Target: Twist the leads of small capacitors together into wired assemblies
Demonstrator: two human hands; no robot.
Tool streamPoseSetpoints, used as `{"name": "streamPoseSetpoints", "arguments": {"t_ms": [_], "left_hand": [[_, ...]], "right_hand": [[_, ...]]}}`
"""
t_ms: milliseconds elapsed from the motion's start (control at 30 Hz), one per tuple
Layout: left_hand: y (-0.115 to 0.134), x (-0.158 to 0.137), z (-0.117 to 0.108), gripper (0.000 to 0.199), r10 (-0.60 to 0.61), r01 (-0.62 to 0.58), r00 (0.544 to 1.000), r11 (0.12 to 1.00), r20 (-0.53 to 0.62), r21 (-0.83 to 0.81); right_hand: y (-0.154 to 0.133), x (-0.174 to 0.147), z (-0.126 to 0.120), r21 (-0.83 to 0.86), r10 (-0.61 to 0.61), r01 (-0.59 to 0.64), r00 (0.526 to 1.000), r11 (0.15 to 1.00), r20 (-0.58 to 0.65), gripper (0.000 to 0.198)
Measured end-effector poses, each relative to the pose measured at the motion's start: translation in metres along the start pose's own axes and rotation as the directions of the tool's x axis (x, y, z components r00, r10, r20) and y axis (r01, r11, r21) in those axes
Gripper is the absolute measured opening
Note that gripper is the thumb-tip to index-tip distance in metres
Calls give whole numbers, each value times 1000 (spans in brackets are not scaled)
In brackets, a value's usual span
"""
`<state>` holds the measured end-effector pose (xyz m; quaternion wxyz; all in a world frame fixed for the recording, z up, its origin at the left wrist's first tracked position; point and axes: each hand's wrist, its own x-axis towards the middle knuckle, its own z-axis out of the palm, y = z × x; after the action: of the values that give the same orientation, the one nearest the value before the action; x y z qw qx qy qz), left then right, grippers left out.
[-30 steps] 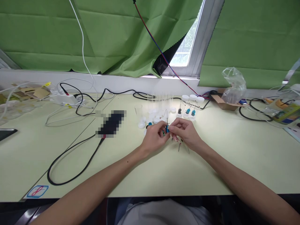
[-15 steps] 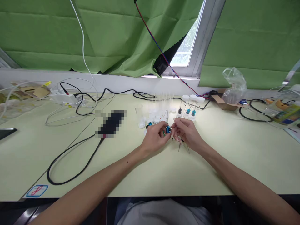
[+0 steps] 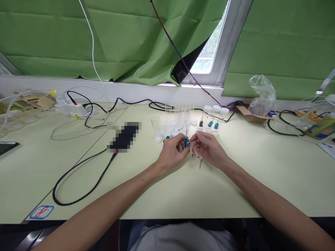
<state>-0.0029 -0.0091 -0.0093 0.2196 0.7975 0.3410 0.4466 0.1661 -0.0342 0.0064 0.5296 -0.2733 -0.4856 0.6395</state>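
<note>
My left hand [image 3: 171,150] is closed, thumb and fingertips pinching a small shiny blue part [image 3: 186,142] with a thin metal rod rising from it. Facing it, my right hand [image 3: 209,148] has its thumb and forefinger pressed together right at the blue part's side; what they hold is too small to name. Below the right fingers, thin metal rods [image 3: 200,164] lie on the table. Behind the left hand another blue piece [image 3: 168,137] partly shows, and a bent thin wire [image 3: 186,124] stands up behind the fingertips.
Clear tubes [image 3: 179,113] stand at the back, near white caps [image 3: 158,139]. To the right are white-capped tubes [image 3: 216,118] with teal and dark parts inside. A black cable [image 3: 56,184] loops at left by a blurred dark device [image 3: 124,137]. A cardboard box [image 3: 250,116] holds a plastic bag.
Both hands stay nearly in place. The right fingertips have shifted slightly against the blue part, and the blue part has turned a little in the left fingers.
</note>
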Motion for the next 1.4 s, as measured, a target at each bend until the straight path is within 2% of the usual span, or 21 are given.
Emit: {"name": "streamPoseSetpoints", "arguments": {"t_ms": [500, 900, 1400], "left_hand": [[1, 1, -2, 10, -16, 15, 1000, 999, -20, -34], [3, 2, -3, 11, -91, 90, 996, 993, -15, -76], [4, 3, -4, 13, -88, 87, 996, 995, -9, -41]], "right_hand": [[-2, -1, 1, 34, 8, -10, 999, 999, 49, 25], [-1, -1, 1, 103, 51, -60, 995, 993, 89, 24], [3, -3, 4, 56, 89, -93, 993, 994, 71, 29]]}}
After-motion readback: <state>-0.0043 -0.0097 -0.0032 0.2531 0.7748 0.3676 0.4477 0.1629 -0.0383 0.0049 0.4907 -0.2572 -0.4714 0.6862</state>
